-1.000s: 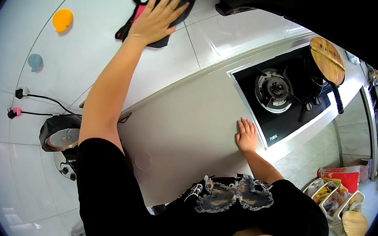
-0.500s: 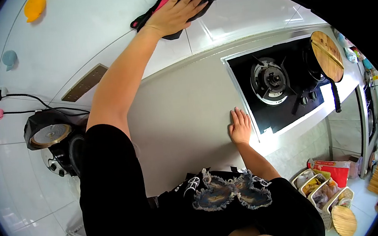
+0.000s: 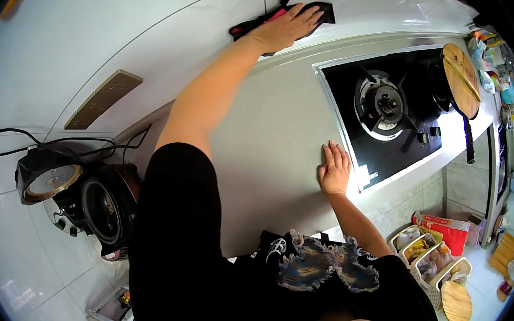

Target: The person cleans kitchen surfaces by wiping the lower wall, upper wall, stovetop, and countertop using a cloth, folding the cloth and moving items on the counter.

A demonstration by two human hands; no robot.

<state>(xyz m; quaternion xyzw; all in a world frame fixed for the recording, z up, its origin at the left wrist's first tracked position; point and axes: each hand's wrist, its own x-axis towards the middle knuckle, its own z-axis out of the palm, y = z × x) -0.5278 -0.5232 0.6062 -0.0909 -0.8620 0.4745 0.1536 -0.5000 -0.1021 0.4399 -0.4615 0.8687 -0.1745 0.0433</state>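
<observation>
The left hand [image 3: 284,29] is stretched far up the tiled wall [image 3: 152,40], palm flat and fingers spread over a dark cloth [image 3: 317,11] with a pink edge showing under it. Nothing is gripped here; the hand is open and pressing, pinning the cloth against the tile just above the seam where wall meets tabletop [image 3: 267,141]. A flat palm like that puts the most cloth on the wall, which fits a wiping hold.

Down low, the right hand [image 3: 334,168] lies open and empty, palm down on the grey tabletop, fingertips right beside the edge of the black gas hob [image 3: 389,117]. With the body leaning so far across, that hand reads as a prop taking the weight of the reach.

On the hob, the near burner [image 3: 383,104] stands bare, and a pan under a round wooden lid [image 3: 461,79] sits on the far one, its handle pointing toward the front edge. To the left, a rice cooker [image 3: 100,206] with its lid swung open is parked against the wall, cords running up to plugs. Baskets [image 3: 430,255] of packets stand on the floor below.
</observation>
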